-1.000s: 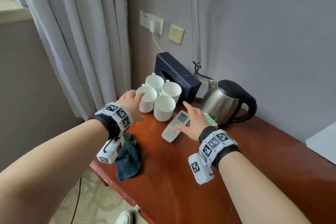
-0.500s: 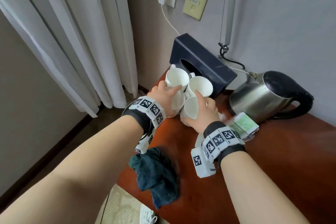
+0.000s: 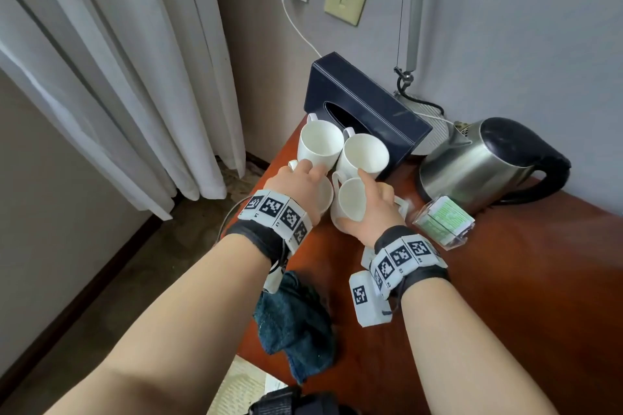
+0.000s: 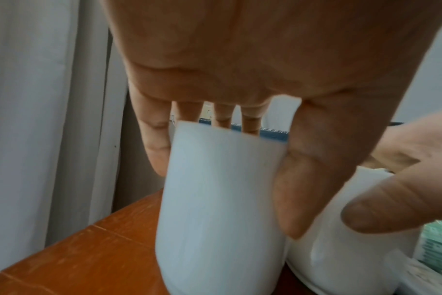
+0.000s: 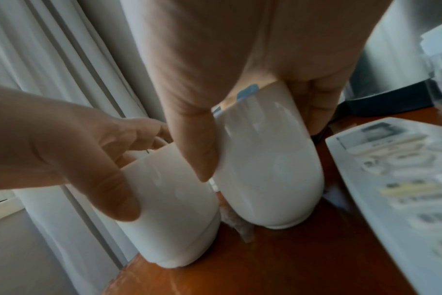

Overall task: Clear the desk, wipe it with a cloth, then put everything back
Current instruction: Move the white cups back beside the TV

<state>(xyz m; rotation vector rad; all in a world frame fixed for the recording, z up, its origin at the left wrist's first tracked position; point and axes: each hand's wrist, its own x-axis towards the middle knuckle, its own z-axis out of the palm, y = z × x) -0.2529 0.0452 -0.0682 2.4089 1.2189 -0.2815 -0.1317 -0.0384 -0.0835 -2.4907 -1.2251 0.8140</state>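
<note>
Four white mugs stand clustered at the desk's (image 3: pixel 505 313) back left corner. My left hand (image 3: pixel 300 185) grips the front left mug (image 4: pixel 222 209) from above, fingers (image 4: pixel 154 143) on its far side and thumb on the near side. My right hand (image 3: pixel 374 209) grips the front right mug (image 5: pixel 270 169) the same way, thumb (image 5: pixel 192 139) pressed on its side. Both mugs' bases sit at the desk surface, slightly tilted. The two back mugs (image 3: pixel 320 143) (image 3: pixel 365 153) stand untouched. A dark teal cloth (image 3: pixel 296 320) lies crumpled at the desk's left front edge.
A dark blue tissue box (image 3: pixel 367 111) sits behind the mugs against the wall. To the right are a steel kettle (image 3: pixel 472 162), a clear box of green tea bags (image 3: pixel 441 221), and a white remote (image 5: pixel 396 179) under my right wrist. Curtains (image 3: pixel 118 77) hang left.
My right hand left the remote and closed round the front right mug. My left hand moved from the mug's side to gripping it from above. The view moved closer.
</note>
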